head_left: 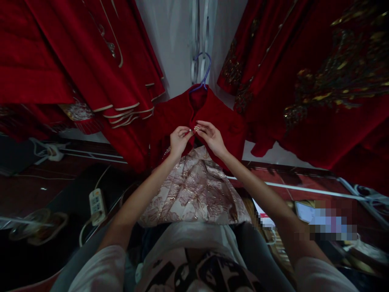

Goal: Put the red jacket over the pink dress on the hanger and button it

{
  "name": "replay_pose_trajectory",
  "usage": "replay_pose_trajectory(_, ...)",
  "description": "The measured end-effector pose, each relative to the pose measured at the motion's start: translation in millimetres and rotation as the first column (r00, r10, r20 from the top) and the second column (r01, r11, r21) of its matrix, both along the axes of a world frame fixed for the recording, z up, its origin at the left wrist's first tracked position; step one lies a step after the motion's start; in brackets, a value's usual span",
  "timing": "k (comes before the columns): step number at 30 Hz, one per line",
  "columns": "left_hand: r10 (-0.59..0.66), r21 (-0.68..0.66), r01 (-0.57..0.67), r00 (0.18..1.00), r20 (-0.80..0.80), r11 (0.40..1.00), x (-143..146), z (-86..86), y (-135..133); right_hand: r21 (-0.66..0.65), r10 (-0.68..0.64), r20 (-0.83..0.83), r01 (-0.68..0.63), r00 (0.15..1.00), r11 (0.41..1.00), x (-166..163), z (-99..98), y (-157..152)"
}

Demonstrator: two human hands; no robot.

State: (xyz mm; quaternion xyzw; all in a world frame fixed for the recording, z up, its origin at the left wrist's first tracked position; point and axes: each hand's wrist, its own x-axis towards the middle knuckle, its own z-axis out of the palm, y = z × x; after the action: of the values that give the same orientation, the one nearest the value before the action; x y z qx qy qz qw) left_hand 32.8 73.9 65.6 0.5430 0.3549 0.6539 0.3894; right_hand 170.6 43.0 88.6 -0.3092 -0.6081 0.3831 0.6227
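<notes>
A red jacket (227,117) hangs in front of me on a purple hanger (203,73), over a pale pink and gold brocade skirt (194,190). My left hand (178,140) and my right hand (211,136) meet at the jacket's front, just below the collar. Both pinch at a small pearl-like fastening (196,128) between their fingertips. The fingers are closed on the fastening and the cloth edges beside it.
More red embroidered garments hang at the left (91,61) and right (319,81). A white power strip (96,205) with a cable lies on the dark floor at the left. A lit phone screen (305,211) lies at the right.
</notes>
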Motion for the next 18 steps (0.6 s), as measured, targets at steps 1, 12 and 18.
replay_pose_trajectory(1, -0.017, -0.003, 0.017, 1.000, -0.006, 1.000, -0.4, -0.5, -1.1, 0.008, -0.001, 0.011, 0.001, 1.000, 1.000, -0.1, -1.7, -1.1)
replay_pose_trajectory(12, -0.015, 0.097, 0.049, 0.944, -0.329, 0.994, -11.6, 16.0, -18.0, 0.128, -0.222, 0.130, 0.206, 0.966, 0.970, -3.2, -5.3, 7.3)
replay_pose_trajectory(18, -0.016, 0.121, 0.070, 0.918, -0.397, 0.990, -12.9, 24.2, -15.1, 0.209, -0.292, 0.145, 0.259, 0.945, 0.943, -3.7, -2.7, -5.2)
